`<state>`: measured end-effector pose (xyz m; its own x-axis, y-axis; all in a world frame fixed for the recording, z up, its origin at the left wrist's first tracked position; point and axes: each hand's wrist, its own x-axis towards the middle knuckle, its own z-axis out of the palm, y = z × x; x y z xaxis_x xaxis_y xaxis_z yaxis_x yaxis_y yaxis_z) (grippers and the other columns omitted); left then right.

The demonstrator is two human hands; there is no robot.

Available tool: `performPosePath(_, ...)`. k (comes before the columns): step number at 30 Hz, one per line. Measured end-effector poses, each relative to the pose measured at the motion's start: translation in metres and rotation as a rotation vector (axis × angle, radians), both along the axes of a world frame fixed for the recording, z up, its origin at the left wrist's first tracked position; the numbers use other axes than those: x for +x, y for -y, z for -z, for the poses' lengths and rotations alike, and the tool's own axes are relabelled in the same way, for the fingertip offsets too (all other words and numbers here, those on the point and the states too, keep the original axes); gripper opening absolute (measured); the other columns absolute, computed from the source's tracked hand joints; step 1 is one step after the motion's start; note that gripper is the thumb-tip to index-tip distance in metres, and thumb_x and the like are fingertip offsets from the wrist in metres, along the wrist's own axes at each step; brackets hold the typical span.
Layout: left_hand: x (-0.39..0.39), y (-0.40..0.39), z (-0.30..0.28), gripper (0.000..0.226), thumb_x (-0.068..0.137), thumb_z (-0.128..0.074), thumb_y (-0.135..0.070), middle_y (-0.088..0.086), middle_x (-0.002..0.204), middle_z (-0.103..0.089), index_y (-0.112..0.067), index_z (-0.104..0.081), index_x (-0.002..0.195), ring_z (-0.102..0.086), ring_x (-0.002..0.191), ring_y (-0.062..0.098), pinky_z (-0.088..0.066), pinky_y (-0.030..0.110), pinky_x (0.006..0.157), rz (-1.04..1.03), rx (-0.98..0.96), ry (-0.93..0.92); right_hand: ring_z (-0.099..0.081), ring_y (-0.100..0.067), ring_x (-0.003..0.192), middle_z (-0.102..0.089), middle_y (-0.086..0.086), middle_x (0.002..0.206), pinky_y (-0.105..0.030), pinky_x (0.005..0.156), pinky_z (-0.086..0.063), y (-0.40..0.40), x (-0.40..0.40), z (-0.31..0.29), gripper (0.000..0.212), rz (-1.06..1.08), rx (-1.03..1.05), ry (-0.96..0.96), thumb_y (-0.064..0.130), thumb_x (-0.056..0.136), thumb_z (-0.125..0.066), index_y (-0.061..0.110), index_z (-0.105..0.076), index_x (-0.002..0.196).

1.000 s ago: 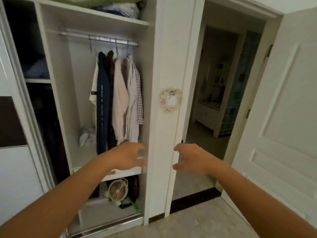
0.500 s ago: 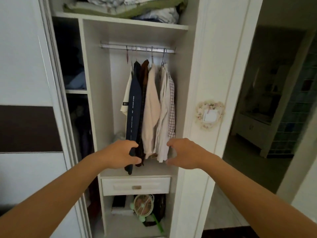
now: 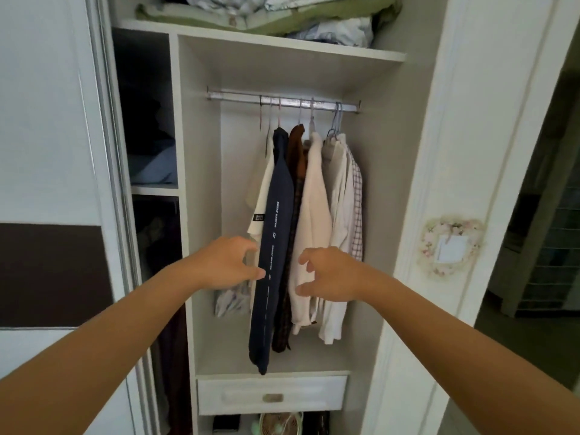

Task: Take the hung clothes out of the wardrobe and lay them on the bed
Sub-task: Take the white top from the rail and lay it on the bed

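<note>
Head view: both arms extended toward the open wardrobe [image 3: 417,171]. Hung clothes [image 3: 307,221] are on hangers on the metal rail [image 3: 238,97], bunched toward its right end: cream tee, navy garment [image 3: 274,233] with white lettering, brown plaid shirt, white tops, checked shirt [image 3: 357,211]. Left hand [image 3: 224,263] has fingers spread and curled, empty, thumb tip at the navy garment's left edge; contact possible but unclear. Right hand [image 3: 329,274] is likewise spread, holding nothing, in front of the white tops. Folded bedding [image 3: 266,14] lies on the top shelf. White drawer [image 3: 271,394] sits below the hanging bay.
</note>
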<state>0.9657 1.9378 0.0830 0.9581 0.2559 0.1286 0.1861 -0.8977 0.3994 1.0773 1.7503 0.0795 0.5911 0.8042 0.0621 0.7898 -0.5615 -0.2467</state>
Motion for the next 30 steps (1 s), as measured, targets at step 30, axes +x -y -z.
performPosePath(30,0.211,-0.200,-0.090,0.046,0.089,-0.068,-0.033,-0.002,0.124,-0.059,-0.017,-0.057,0.132,-0.053,0.119,0.016,-0.037,0.016,0.082,-0.025,0.080,0.213,-0.065,-0.024,0.060,-0.062,-0.010,0.070,-0.035,0.061,-0.057,-0.256,0.224,-0.132,0.019,0.186,0.267,0.201,0.018,0.086,-0.063,0.008,-0.054,0.073)
